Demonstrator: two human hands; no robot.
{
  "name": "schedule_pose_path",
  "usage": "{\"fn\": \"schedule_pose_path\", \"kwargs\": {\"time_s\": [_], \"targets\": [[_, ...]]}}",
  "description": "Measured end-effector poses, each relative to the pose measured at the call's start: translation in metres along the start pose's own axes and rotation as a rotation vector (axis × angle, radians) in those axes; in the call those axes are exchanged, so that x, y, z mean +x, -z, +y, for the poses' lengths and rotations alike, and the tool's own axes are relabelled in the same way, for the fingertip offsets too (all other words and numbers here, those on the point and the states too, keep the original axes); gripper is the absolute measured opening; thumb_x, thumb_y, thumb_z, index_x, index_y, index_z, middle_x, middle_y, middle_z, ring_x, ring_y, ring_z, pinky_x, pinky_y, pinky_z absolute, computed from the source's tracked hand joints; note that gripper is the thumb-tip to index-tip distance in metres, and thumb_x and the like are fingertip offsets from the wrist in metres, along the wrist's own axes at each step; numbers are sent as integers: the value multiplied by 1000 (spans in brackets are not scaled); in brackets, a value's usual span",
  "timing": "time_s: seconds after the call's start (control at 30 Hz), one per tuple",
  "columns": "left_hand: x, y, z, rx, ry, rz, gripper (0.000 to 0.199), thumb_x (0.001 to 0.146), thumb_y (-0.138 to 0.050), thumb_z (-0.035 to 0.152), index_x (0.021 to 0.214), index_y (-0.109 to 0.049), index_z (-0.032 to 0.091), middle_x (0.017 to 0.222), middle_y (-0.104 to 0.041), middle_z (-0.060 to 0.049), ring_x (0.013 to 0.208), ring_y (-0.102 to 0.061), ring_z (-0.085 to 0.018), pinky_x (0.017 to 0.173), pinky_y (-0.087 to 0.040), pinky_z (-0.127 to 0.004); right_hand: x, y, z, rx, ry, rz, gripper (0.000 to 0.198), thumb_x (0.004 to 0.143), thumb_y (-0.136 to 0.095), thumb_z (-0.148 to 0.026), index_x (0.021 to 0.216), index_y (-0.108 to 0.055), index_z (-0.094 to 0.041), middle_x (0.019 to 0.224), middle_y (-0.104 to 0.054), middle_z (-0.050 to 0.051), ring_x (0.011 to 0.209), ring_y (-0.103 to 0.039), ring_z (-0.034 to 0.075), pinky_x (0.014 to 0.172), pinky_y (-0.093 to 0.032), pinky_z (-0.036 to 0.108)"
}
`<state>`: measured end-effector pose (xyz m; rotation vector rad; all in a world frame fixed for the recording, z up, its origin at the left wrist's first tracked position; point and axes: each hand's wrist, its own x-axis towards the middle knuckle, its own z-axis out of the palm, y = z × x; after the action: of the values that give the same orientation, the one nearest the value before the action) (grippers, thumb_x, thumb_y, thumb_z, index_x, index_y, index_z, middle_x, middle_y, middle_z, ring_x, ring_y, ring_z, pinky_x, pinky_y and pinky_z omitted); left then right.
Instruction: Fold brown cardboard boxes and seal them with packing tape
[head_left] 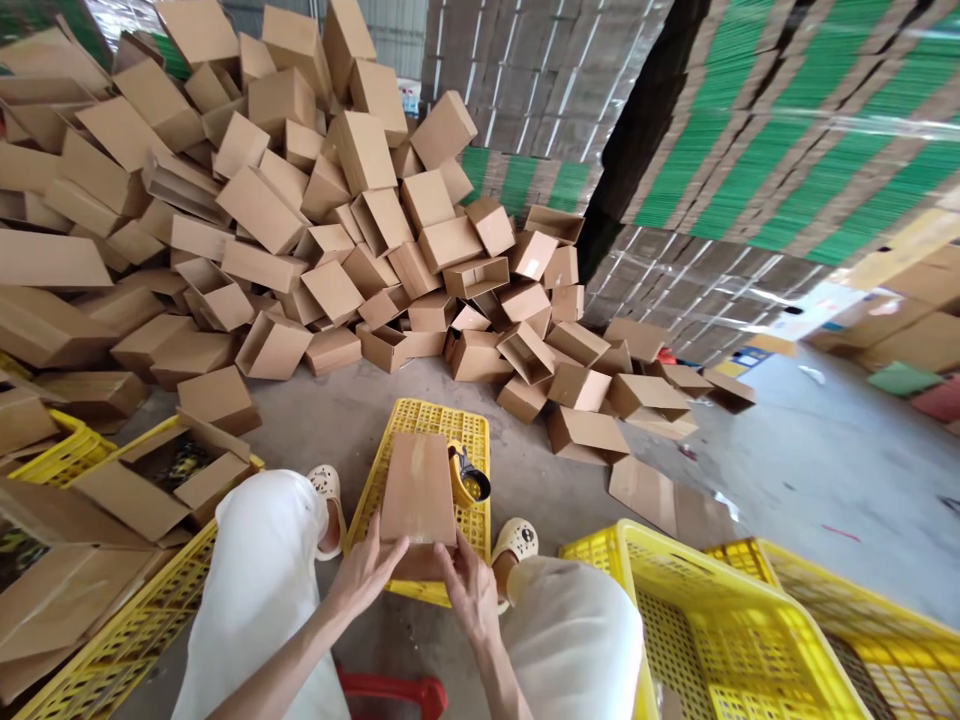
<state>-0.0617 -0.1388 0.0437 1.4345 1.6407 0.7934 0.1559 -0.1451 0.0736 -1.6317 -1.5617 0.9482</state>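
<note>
A closed cardboard box (418, 485) rests on an upturned yellow plastic crate (469, 425) between my knees, a strip of tape running over its top onto the near end. My left hand (369, 572) holds the near left corner, thumb across the end face and fingers along the side. At the near right corner, my right hand (470, 582) grips the same box, thumb on the end face. A yellow and black tape dispenser (469, 476) lies on the crate against the box's right side. The box's underside is hidden.
A large heap of open cardboard boxes (300, 220) rises ahead. Yellow crates (697, 610) stand at my right; another crate (150, 610) at my left holds open cartons (82, 590). Strapped cardboard stacks (750, 130) tower at the back right. Something red (397, 688) shows beneath me.
</note>
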Motion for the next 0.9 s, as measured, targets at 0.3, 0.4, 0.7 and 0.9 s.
{"fn": "schedule_pose_path", "kwargs": {"time_s": [0.3, 0.4, 0.7, 0.9], "targets": [[25, 35, 66, 347, -360, 138, 43, 109, -43, 48, 144, -60, 29, 130, -78, -9, 114, -77, -26, 93, -61, -35, 21, 25, -49, -152, 46, 210, 61, 102, -49, -60, 146, -66, -20, 104, -83, 9, 88, -79, 24, 83, -60, 31], [57, 27, 71, 206, -438, 251, 36, 109, -43, 47, 132, -63, 27, 148, -65, -11, 141, -60, -27, 109, -55, -40, 53, 20, -46, -195, 231, 259, 63, 105, -46, -55, 157, -53, -18, 132, -74, 15, 111, -74, 27, 100, -58, 40], [138, 24, 83, -48, -357, 221, 35, 109, -34, 43, 107, -64, 25, 112, -71, -9, 113, -68, -25, 107, -52, -41, 121, -5, -55, -539, 547, 318, 61, 108, -48, -52, 164, -42, -28, 177, -22, 12, 160, -27, 42, 121, -39, 64], [166, 27, 84, -88, -371, 140, 31, 107, -40, 43, 114, -64, 25, 121, -73, -9, 118, -68, -24, 110, -50, -40, 131, -2, -44, -604, 614, 226, 85, 101, -58, -61, 171, -22, -30, 172, -35, 14, 160, -27, 45, 118, -42, 65]]}}
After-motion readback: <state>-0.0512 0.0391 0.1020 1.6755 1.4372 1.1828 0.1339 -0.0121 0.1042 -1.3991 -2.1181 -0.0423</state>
